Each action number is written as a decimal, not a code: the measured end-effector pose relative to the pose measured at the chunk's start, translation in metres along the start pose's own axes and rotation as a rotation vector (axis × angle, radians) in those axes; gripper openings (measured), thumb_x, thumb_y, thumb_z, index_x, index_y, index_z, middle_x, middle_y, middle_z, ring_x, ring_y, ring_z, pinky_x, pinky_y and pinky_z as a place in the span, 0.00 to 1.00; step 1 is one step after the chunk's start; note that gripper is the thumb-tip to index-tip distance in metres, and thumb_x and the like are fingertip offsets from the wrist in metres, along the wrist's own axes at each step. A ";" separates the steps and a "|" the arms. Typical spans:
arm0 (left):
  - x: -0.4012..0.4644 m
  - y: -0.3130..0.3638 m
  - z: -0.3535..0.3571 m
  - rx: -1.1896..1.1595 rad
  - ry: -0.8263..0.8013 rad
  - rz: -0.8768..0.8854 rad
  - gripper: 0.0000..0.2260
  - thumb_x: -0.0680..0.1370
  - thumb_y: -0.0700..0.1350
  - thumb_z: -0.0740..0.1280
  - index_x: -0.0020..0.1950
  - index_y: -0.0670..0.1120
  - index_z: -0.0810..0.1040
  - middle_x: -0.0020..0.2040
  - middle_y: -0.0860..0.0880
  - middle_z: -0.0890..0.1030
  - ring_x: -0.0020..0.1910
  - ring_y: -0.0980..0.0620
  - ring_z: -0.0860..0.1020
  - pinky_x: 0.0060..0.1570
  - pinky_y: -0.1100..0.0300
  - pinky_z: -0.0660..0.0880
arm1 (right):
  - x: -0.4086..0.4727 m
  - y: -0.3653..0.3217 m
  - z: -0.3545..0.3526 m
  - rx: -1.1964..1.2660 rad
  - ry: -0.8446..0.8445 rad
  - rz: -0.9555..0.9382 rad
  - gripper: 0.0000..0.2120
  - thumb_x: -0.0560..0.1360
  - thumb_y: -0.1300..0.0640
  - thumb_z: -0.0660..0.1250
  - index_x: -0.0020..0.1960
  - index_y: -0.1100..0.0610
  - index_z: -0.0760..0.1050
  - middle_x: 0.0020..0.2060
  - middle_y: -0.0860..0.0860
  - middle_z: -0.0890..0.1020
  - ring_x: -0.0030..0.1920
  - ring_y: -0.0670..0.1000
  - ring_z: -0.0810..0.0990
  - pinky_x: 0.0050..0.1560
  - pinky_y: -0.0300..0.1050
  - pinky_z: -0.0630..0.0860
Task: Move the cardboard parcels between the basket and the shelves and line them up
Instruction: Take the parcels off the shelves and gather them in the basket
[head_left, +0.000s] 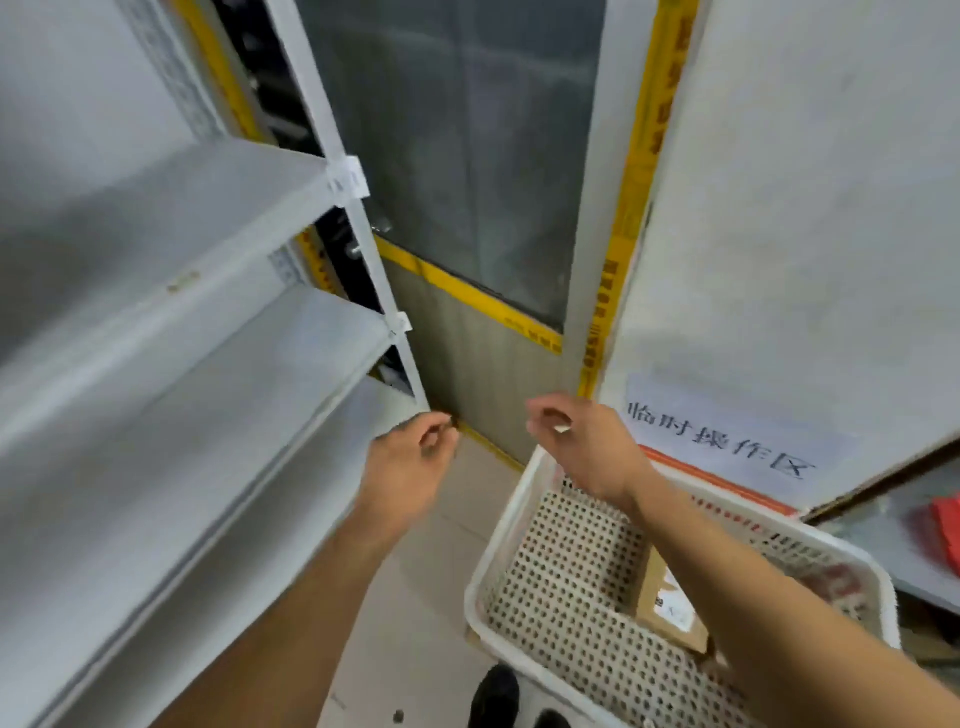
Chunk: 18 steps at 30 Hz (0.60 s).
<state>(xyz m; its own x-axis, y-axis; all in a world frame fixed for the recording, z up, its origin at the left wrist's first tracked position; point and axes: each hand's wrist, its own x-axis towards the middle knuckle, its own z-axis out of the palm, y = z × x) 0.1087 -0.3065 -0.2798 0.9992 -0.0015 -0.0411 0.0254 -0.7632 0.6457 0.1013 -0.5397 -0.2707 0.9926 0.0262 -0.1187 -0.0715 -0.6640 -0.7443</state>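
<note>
A white perforated plastic basket stands on the floor at the lower right. Inside it lies a cardboard parcel with a white label, partly hidden under my right forearm. White metal shelves fill the left side, and no parcels show on the boards in view. My left hand hovers beside the front corner of the shelves, fingers loosely curled, holding nothing. My right hand is raised above the basket's far rim, fingers apart and empty.
A glass door with yellow tape closes the space straight ahead. A white panel with a paper sign stands to the right, with a low shelf holding something red behind it. My dark shoe is on the tiled floor.
</note>
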 end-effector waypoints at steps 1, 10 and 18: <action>-0.007 -0.003 -0.020 -0.002 0.063 -0.019 0.09 0.83 0.51 0.68 0.59 0.52 0.85 0.54 0.52 0.87 0.52 0.54 0.83 0.50 0.71 0.68 | 0.005 -0.018 0.002 0.016 -0.020 -0.034 0.11 0.82 0.52 0.70 0.64 0.51 0.82 0.57 0.50 0.87 0.57 0.46 0.85 0.57 0.37 0.76; -0.119 -0.066 -0.208 -0.057 0.558 -0.226 0.10 0.82 0.49 0.70 0.61 0.50 0.85 0.54 0.52 0.87 0.53 0.56 0.84 0.47 0.79 0.68 | 0.009 -0.218 0.078 0.100 -0.276 -0.493 0.12 0.82 0.52 0.70 0.65 0.48 0.81 0.53 0.41 0.85 0.54 0.39 0.82 0.57 0.35 0.77; -0.215 -0.130 -0.322 -0.117 0.890 -0.349 0.10 0.83 0.51 0.70 0.61 0.51 0.85 0.49 0.54 0.87 0.50 0.59 0.84 0.45 0.74 0.72 | -0.033 -0.382 0.163 0.093 -0.372 -0.811 0.12 0.81 0.54 0.72 0.64 0.52 0.82 0.51 0.43 0.85 0.51 0.38 0.82 0.50 0.23 0.72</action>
<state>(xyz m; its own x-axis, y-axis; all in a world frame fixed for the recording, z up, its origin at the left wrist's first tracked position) -0.0991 0.0009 -0.1094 0.5921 0.7409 0.3170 0.2810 -0.5585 0.7805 0.0796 -0.1653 -0.0898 0.6469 0.7118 0.2736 0.6139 -0.2734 -0.7405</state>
